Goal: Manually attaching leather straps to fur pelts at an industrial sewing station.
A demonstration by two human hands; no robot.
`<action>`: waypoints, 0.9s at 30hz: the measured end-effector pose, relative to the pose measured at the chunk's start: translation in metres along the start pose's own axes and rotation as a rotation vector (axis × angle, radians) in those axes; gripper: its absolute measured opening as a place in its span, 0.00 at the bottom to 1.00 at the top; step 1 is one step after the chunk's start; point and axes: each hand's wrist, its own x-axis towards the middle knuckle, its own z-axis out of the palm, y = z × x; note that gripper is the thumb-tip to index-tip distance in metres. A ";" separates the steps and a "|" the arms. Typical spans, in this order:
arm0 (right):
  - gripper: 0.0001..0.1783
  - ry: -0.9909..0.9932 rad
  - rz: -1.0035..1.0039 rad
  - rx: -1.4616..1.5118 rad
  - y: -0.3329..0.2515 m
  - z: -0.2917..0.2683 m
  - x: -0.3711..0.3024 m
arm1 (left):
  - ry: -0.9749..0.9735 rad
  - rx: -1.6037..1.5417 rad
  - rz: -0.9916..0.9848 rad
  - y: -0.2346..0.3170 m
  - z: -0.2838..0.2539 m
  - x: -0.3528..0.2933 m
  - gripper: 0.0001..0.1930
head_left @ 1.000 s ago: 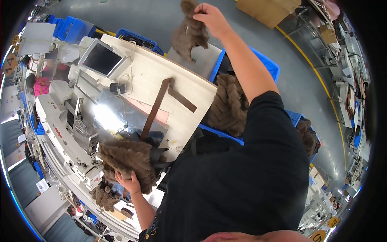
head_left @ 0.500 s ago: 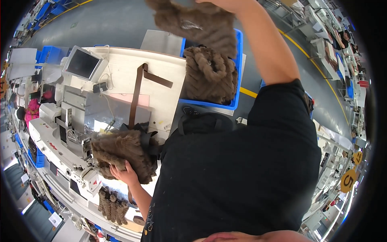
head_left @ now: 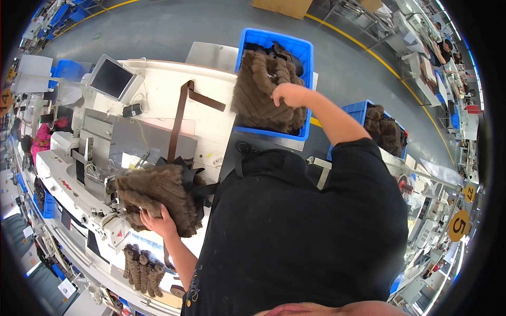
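A brown fur piece (head_left: 163,187) with dark straps along its right side lies on the sewing machine's work surface at the left. My left hand (head_left: 159,222) grips its near edge, fingers over the fur. At the upper middle, a blue bin (head_left: 310,63) holds several brown fur pieces. My right arm reaches out to it, and my right hand (head_left: 290,96), fingers bent in, pinches the top fur piece (head_left: 255,100), which drapes over the bin's left side. The fingertips of this hand are partly sunk in the fur.
A white sewing machine (head_left: 68,179) stands left, with a screen (head_left: 112,79) behind it. A brown strap (head_left: 176,121) lies bent on the pale table (head_left: 211,84). Curly fur strips (head_left: 142,268) lie near the front. Another blue bin (head_left: 358,110) with fur stands at the right.
My right hand has come down and nearer, bringing the raised fur piece onto the pile in the blue bin. My left hand stays on its fur piece, which has barely shifted.
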 end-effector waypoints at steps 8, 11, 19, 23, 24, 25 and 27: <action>0.17 0.586 0.347 0.019 0.061 -0.039 0.054 | -0.046 0.006 -0.035 -0.001 -0.004 -0.001 0.34; 0.26 0.406 0.402 -0.162 0.103 -0.036 0.081 | -0.041 -0.001 -0.051 0.001 -0.005 0.001 0.34; 0.29 -0.119 0.523 -0.462 0.063 -0.042 0.113 | -0.009 -0.002 -0.051 0.012 -0.006 -0.003 0.33; 0.28 -0.137 0.313 -0.610 0.066 -0.032 0.115 | -0.004 0.004 -0.081 0.013 -0.005 -0.005 0.33; 0.28 -0.144 0.308 -0.609 0.065 -0.031 0.115 | -0.010 0.018 -0.082 0.015 -0.006 -0.004 0.33; 0.28 -0.202 0.276 -0.604 0.065 -0.031 0.114 | -0.013 0.022 -0.089 0.017 -0.006 -0.004 0.33; 0.28 -0.265 0.240 -0.598 0.066 -0.032 0.114 | -0.025 0.016 -0.093 0.022 -0.009 -0.001 0.33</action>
